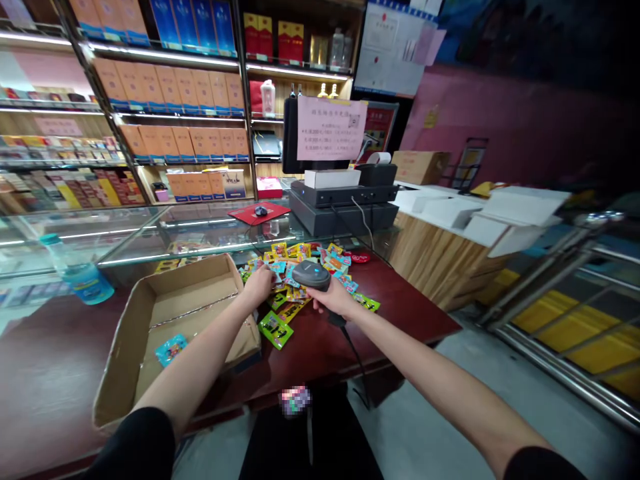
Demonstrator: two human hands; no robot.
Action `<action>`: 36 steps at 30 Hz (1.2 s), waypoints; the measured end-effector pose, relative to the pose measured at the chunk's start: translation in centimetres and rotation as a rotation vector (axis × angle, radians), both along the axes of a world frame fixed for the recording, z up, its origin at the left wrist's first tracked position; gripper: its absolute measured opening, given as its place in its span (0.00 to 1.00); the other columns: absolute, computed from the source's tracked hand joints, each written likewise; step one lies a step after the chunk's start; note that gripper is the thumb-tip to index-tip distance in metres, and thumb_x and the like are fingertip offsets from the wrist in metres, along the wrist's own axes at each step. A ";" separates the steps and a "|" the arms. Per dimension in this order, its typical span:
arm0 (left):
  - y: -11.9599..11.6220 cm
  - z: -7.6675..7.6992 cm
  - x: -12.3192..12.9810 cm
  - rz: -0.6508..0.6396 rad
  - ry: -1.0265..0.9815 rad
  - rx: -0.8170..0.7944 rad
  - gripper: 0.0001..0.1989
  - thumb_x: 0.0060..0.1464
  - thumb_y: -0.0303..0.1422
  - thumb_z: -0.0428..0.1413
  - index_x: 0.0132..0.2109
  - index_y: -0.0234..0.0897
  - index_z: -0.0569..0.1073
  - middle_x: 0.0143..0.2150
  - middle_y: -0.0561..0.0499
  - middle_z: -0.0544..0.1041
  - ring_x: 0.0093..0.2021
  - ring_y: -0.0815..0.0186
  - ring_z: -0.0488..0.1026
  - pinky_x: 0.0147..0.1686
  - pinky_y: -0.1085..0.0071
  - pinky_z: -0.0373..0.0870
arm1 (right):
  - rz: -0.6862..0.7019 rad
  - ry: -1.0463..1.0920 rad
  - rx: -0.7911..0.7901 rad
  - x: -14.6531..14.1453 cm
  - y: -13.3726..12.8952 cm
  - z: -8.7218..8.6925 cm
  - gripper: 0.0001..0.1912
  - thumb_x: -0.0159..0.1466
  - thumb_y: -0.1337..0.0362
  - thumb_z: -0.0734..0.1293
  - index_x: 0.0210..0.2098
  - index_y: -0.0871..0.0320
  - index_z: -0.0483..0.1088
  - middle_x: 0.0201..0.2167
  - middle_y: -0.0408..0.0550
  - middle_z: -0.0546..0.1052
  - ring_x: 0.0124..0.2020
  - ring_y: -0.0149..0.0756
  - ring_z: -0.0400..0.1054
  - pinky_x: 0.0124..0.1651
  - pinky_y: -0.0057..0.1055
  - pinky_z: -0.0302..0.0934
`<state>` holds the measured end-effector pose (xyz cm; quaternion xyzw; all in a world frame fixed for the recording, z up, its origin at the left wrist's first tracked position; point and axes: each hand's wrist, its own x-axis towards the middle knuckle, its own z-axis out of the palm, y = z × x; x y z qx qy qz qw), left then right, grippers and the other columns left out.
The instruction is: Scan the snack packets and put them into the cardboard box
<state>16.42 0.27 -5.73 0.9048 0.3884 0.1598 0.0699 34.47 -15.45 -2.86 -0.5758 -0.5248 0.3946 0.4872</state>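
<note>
My right hand (336,299) is wrapped round the handle of a dark grey corded barcode scanner (311,274), held over a heap of small colourful snack packets (345,263). At the left side of the heap is my left hand (260,285), its fingers bent together at the packets; what they hold, if anything, is too small to name. A green packet (275,329) lies on the dark red table (320,353) nearer to me. Left of the heap, an open cardboard box (175,293) holds a blue packet (171,349), partly beside my left forearm.
A plastic bottle (83,277) with blue liquid stands at the left. Behind the heap are a glass counter (135,233), a mouse (261,211) on a red mat and a cash register (345,207). The scanner's cable hangs over the table's front edge. Metal railings (560,333) stand at the right.
</note>
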 end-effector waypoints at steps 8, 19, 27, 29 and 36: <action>1.1 3.5 -2.4 0.195 -0.808 -0.678 0.12 0.43 0.36 0.64 0.36 0.33 0.79 0.32 0.47 0.80 0.31 0.63 0.76 0.33 0.69 0.74 | 0.021 -0.029 -0.021 -0.7 0.6 0.3 0.10 0.55 0.59 0.71 0.29 0.58 0.70 0.16 0.42 0.71 0.14 0.27 0.63 0.16 0.24 0.60; 0.8 3.9 -2.2 0.173 -1.104 -1.078 0.19 0.30 0.26 0.70 0.34 0.31 0.75 0.28 0.49 0.78 0.27 0.69 0.75 0.27 0.76 0.71 | -0.019 -0.092 0.003 -0.7 0.3 0.6 0.12 0.56 0.57 0.72 0.30 0.57 0.67 0.12 0.39 0.68 0.11 0.27 0.60 0.15 0.24 0.57; 0.4 3.8 -1.9 0.191 -1.011 -1.096 0.18 0.32 0.30 0.69 0.33 0.33 0.74 0.22 0.55 0.74 0.20 0.75 0.68 0.23 0.77 0.66 | -0.014 -0.084 0.014 -1.1 0.5 0.6 0.15 0.53 0.56 0.73 0.33 0.56 0.66 0.12 0.37 0.68 0.11 0.28 0.60 0.14 0.25 0.58; 0.1 3.8 -1.8 0.170 -0.994 -1.124 0.18 0.34 0.32 0.69 0.35 0.34 0.74 0.25 0.53 0.76 0.23 0.72 0.71 0.26 0.74 0.70 | -0.004 -0.077 0.012 -1.2 0.6 0.7 0.16 0.53 0.56 0.73 0.33 0.56 0.66 0.12 0.37 0.68 0.11 0.28 0.60 0.14 0.25 0.58; -0.5 3.3 -1.5 0.032 -0.867 -1.045 0.21 0.34 0.36 0.69 0.39 0.34 0.77 0.28 0.53 0.78 0.24 0.70 0.72 0.25 0.73 0.69 | -0.009 -0.109 0.010 -1.1 0.8 0.9 0.13 0.54 0.57 0.73 0.31 0.55 0.66 0.12 0.38 0.68 0.12 0.29 0.61 0.15 0.26 0.58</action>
